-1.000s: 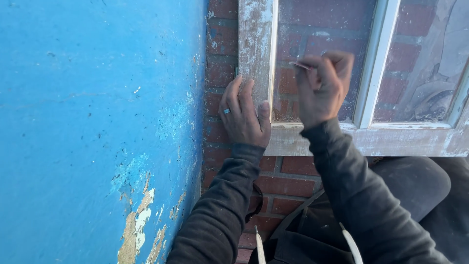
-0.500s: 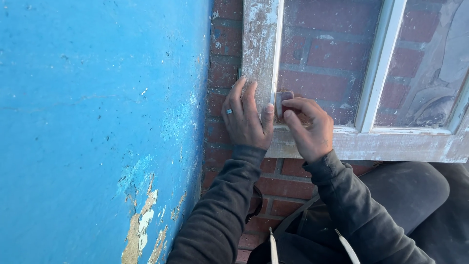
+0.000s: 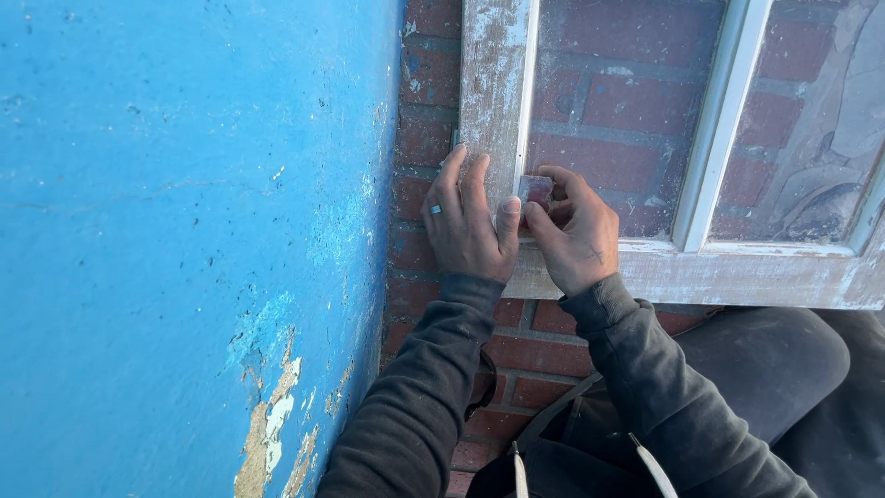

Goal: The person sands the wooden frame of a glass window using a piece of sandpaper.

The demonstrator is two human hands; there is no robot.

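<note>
Nearest the camera, dark sleeves (image 3: 424,387) are seen leading up from the person's lap toward an old window sash (image 3: 645,272), which is laid flat on red brick paving (image 3: 544,355) so that its face can be worked from above. Its white paint is worn and flaking.

At the sash's lower left corner, the left hand (image 3: 468,229) is laid flat on the upright stile (image 3: 493,83), fingers pressed close together and pointed up along the wood, thumb stretched to the right; a ring (image 3: 435,209) is worn on one finger. The hand appears to be placed there to steady the frame against pushing.

Just right of that hand, touching its thumb, the right hand (image 3: 576,235) is curled, and a small squarish reddish-brown block (image 3: 535,192), possibly a sanding block, is pinched between its thumb and fingertips. The block is held against the inner edge of the stile, just above the bottom rail, where the glass pane (image 3: 613,111) meets the wood; the tight grip seems suited to working in that narrow corner.

Farther along the sash, a slim white glazing bar (image 3: 719,129) is seen dividing the panes. Left of the sash, a blue painted wall (image 3: 184,231) rises, its paint peeling at the lower part.
</note>
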